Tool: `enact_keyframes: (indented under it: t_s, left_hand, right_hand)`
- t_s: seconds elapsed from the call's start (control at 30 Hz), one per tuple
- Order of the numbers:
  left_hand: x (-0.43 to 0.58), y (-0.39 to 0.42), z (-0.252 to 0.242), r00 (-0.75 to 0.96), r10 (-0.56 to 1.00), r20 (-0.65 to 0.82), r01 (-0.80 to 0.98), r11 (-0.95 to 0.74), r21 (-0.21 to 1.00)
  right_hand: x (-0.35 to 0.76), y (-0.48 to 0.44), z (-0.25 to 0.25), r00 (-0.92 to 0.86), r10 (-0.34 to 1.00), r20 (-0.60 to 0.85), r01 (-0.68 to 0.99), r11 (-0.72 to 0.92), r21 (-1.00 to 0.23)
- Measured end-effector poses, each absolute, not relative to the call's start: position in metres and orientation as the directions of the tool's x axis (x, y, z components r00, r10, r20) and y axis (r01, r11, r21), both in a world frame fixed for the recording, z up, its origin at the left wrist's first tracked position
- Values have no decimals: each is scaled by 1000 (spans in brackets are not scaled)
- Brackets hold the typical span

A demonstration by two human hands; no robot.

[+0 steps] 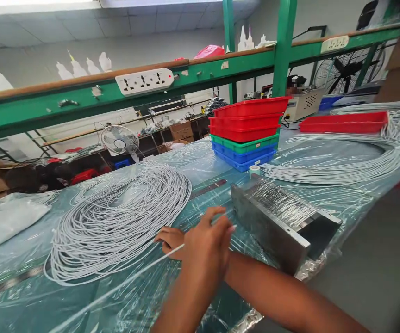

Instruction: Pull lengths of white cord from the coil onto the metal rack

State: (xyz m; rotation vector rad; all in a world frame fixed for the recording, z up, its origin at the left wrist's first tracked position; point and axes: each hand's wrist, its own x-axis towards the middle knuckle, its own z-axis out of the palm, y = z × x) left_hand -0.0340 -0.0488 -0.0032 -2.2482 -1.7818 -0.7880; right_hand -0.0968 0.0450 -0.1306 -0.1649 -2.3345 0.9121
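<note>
My left hand (207, 243) is raised over the middle of the table, its thumb and fingers pinched near a thin white cable (123, 283). That cable runs from the lower left up to the hand, and a pale tip shows at the fingertips. Crossing behind it, my right arm reaches left. My right hand (171, 238) lies at the edge of a large coil of white cable (116, 226), fingers curled at the strands; my left hand partly hides it. To the right stands a metal channel-shaped block (269, 222) with clear film wound around it.
Stacked red, green and blue trays (245, 134) stand at the back, beside a small tape roll (254, 171). Another cable coil (339, 173) and a red tray (344, 122) lie at right. A green shelf rail (82, 99) with a power strip (144, 82) crosses above.
</note>
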Motion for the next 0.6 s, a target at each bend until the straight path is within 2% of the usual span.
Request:
enact_keyframes:
  t_s: [0.13, 0.33, 0.5, 0.6]
  left_hand:
    - [-4, -8, -5, 171, 894, 414, 928, -287, 238]
    - [12, 0, -4, 156, 939, 308, 908, -259, 329]
    - [21, 0, -4, 122, 948, 295, 921, -219, 322]
    - [26, -1, -5, 103, 966, 239, 944, -170, 282]
  right_hand:
    - [-92, 44, -123, -816, 308, 489, -67, 789, -610]
    - [-85, 45, -119, -841, 264, 473, -60, 822, -566]
    - [-87, 45, -124, -840, 257, 478, -49, 841, -539]
    - [-90, 44, -127, -834, 258, 488, -40, 853, -520]
